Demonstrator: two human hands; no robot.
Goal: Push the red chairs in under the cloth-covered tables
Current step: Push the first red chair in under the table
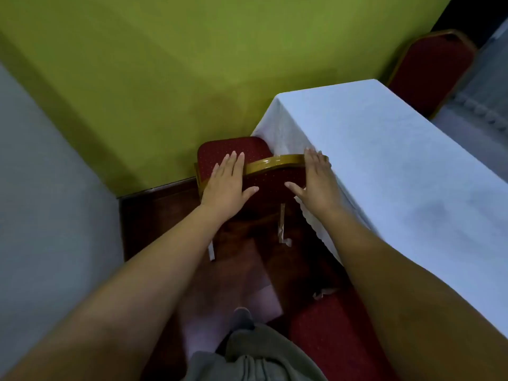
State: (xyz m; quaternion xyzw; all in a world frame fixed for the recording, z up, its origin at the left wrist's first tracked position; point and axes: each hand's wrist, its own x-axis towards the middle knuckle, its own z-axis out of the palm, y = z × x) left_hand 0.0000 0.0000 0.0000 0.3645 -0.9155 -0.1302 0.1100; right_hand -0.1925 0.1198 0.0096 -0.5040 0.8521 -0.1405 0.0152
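Note:
A red chair (270,178) with a gold frame stands in front of me at the end of a white cloth-covered table (384,171). Its seat (233,148) shows beyond the backrest, partly beside the hanging cloth. My left hand (226,182) lies flat over the left end of the backrest's top rail, fingers together, thumb spread on the back panel. My right hand (316,182) rests the same way on the right end of the rail, touching the tablecloth. Neither hand is curled around the rail.
A green wall (165,64) is close behind the chair and a pale wall (41,188) runs along the left. A second red chair seat (335,334) is at my lower right, a third red chair (431,72) stands past the table. The floor is dark wood.

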